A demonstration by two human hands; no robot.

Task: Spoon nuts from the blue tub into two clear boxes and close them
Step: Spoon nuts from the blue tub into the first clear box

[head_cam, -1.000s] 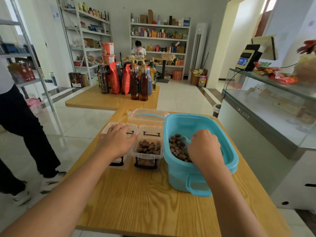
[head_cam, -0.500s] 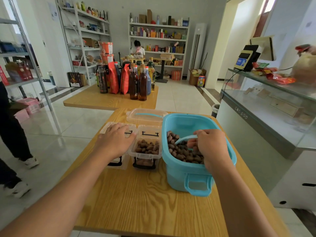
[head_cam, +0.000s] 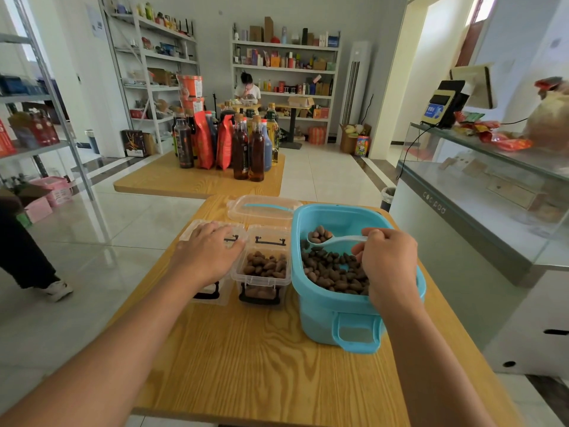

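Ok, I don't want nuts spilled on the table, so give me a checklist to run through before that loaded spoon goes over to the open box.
1. Spoon loaded: ok, several nuts sit in its bowl.
2. Grip: ok, the right hand holds the handle.
3. Spoon clear of the pile: ok, it is raised above the nuts in the blue tub.
4. Open box ready: ok, lid back, already part filled.
5. Room left in that box: cannot tell, though the nuts lie near its rim.
6. Boxes steadied: ok, the left hand rests flat on the left box; whether that box is latched, cannot tell.
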